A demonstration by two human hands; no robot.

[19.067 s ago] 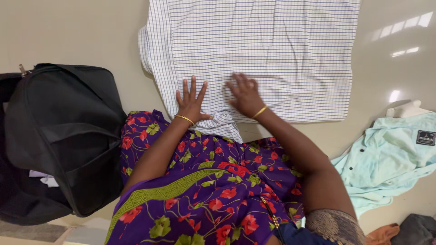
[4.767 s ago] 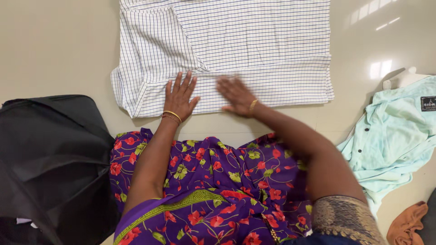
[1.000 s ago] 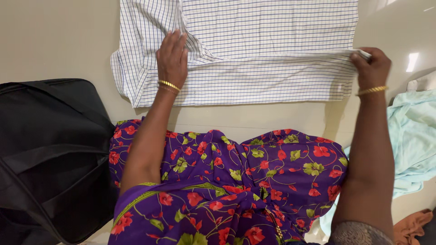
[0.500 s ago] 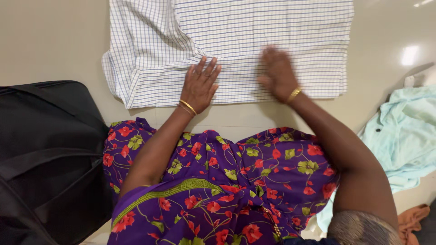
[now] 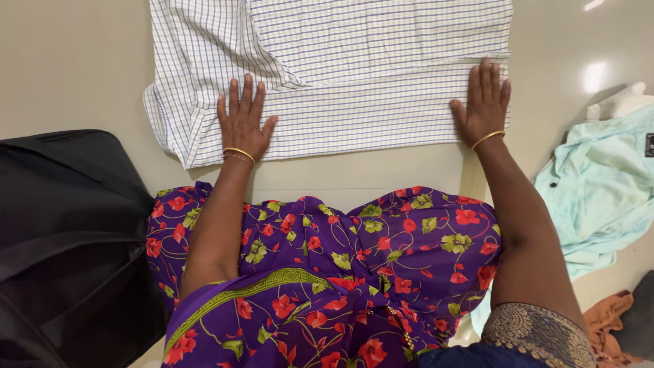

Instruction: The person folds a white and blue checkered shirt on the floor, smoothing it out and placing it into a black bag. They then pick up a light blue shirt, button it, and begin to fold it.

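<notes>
A white shirt with a thin blue check [image 5: 354, 61] lies spread flat on the pale floor, its near side folded over into a long band. My left hand [image 5: 243, 123] presses flat on the left part of that band, fingers apart. My right hand [image 5: 482, 102] lies flat on the band's right end, fingers together and pointing away from me. Neither hand grips anything. Each wrist wears a gold bangle. My lap in purple flowered cloth [image 5: 327, 272] fills the lower middle of the view.
A black bag [image 5: 68, 238] lies open on the floor at my left. At the right lies a crumpled pale mint shirt [image 5: 599, 184], with a bit of orange cloth [image 5: 606, 320] and a dark cloth at the lower right corner.
Both hands have slid apart along the folded band: the left hand went left, the right hand went out to the shirt's right end. A second ago the right hand held that edge up.
</notes>
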